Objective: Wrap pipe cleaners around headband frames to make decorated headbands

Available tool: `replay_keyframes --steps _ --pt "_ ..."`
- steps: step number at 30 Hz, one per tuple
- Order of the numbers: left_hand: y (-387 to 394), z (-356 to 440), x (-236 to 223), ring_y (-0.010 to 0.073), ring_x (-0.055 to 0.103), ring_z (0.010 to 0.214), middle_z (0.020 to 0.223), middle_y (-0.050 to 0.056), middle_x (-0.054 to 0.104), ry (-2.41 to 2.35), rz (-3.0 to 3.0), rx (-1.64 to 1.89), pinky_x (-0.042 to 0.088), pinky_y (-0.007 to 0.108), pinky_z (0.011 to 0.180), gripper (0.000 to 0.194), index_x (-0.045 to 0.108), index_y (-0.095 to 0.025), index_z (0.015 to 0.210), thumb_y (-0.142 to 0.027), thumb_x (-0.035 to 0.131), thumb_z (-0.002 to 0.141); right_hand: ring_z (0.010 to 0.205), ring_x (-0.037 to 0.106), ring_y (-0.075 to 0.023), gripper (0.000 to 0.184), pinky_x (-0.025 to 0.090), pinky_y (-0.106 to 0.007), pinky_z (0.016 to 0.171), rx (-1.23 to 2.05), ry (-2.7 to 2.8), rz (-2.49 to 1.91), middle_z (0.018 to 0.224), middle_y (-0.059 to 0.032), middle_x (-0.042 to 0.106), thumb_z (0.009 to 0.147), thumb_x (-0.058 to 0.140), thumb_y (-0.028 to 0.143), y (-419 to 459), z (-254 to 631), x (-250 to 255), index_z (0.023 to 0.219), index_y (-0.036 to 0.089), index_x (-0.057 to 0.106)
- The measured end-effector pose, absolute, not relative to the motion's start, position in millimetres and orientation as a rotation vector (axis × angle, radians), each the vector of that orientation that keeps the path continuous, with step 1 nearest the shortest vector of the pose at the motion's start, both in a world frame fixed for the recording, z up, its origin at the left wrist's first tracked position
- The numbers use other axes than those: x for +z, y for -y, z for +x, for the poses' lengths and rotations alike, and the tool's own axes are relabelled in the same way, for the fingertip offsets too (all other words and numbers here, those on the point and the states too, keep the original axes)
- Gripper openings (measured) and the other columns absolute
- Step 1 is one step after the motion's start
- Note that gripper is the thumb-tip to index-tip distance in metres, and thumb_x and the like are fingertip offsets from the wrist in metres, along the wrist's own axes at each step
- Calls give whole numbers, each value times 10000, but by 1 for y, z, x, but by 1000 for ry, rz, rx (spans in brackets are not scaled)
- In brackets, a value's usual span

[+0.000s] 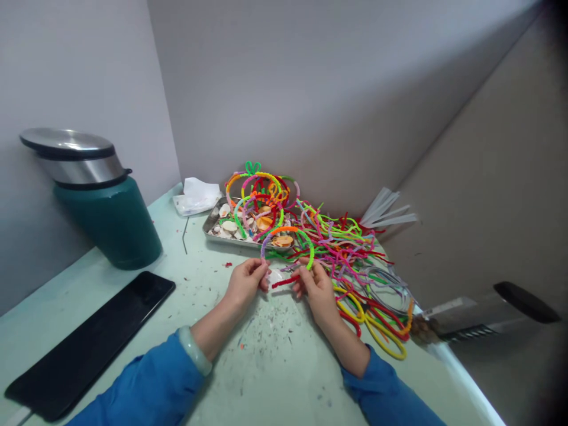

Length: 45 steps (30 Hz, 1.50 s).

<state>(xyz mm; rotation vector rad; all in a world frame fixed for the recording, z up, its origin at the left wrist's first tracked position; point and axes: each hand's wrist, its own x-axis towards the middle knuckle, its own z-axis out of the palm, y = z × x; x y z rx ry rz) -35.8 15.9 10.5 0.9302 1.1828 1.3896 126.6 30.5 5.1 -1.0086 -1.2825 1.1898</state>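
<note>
Between my two hands a multicoloured headband (pixel 290 229) arches upward, fuzzy like wound pipe cleaners in purple, orange, yellow-green and red. My left hand (pixel 245 283) pinches its purple-pink end. At the green end, my right hand (pixel 316 289) has its fingers closed, and a red pipe cleaner tail (pixel 284 282) sticks out from them toward the left. Just beyond, a metal tray (pixel 235 241) holds shells and several more fuzzy colourful hoops (pixel 255 183). A tangled pile of pipe cleaners (pixel 339 248) lies right of the tray.
A green tumbler (pixel 109 219) with a steel lid stands at left, behind a black phone (pixel 93 346). White tissues (pixel 199 195) and a bent hex key (pixel 185 235) are near the tray. Yellow cord loops (pixel 386 340) and clear strips (pixel 388 210) lie at right. Dark scraps dot the table (pixel 261 384).
</note>
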Motion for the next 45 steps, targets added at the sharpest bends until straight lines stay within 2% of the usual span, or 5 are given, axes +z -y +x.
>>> replay_keyframes --steps 11,15,28,36,45 --pt "-20 -36 2 86 473 375 416 -32 520 -1189 941 1434 351 179 407 287 559 -141 724 -426 590 737 423 502 -89 260 386 -193 387 1087 1351 -1059 590 32 576 796 580 440 -31 124 13 779 184 539" --pt "-22 -35 -1 106 502 392 424 -39 522 -1234 892 1470 386 191 419 324 551 -139 894 -443 526 784 414 490 -94 264 382 -206 411 953 1445 -1062 541 34 564 829 551 407 -42 118 33 687 188 514" --pt "-30 -32 -9 101 479 357 501 -41 534 -1244 836 1445 417 215 380 307 512 -147 934 -407 517 770 381 495 -119 316 366 -226 386 845 1633 -1307 536 22 589 804 451 490 -138 64 48 698 194 489" --pt "-32 -31 -11 113 484 371 464 -40 509 -1312 893 1388 382 206 381 296 528 -144 944 -385 448 791 723 611 -193 259 409 -249 612 453 1694 -1561 740 -66 652 751 582 374 -172 67 53 858 140 609" --pt "-30 -31 -6 111 467 383 465 -39 489 -1333 936 1302 380 200 383 228 536 -150 928 -310 436 801 628 627 -176 246 403 -223 544 420 1734 -1709 686 -65 673 750 590 347 -191 53 41 853 132 651"
